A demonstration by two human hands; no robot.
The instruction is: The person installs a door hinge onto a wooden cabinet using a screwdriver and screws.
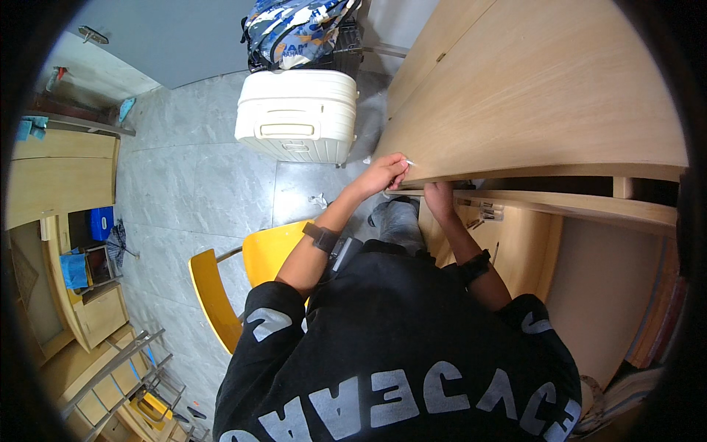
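1. Head view: a person stands bent over beside a large pale wooden panel (pixel 530 96), both bare hands gathered at its near left corner. Why there: the corner seems the spot where both arms can work close together.

2. Left hand (pixel 385 175): fingers curled, grip apparently pinching a small pale piece (pixel 410 162) against or just beside the panel's face. Too small to tell whether it is a handle, a fitting or something loose. A fingertip pinch would suit so slight a thing.

3. Right hand (pixel 440 199): raised at the panel's lower edge, fingertips hidden there. Cannot tell whether this grip is clenched, released or holding anything. Position suggests steadying or feeling from below; a judgement only.

4. Wooden rail (pixel 560 204) runs below the panel, a dark gap between the two toward the right. Small items (pixel 489 214) sit beneath the rail, near the right forearm, perhaps kept there for easy reach.

5. Left of the body: yellow chair (pixel 276 250), just beside the left forearm. Farther off, white suitcase (pixel 294 110) upright on grey floor (pixel 191 169), with patterned bag (pixel 294 33) behind it, apparently resting on a dark case.
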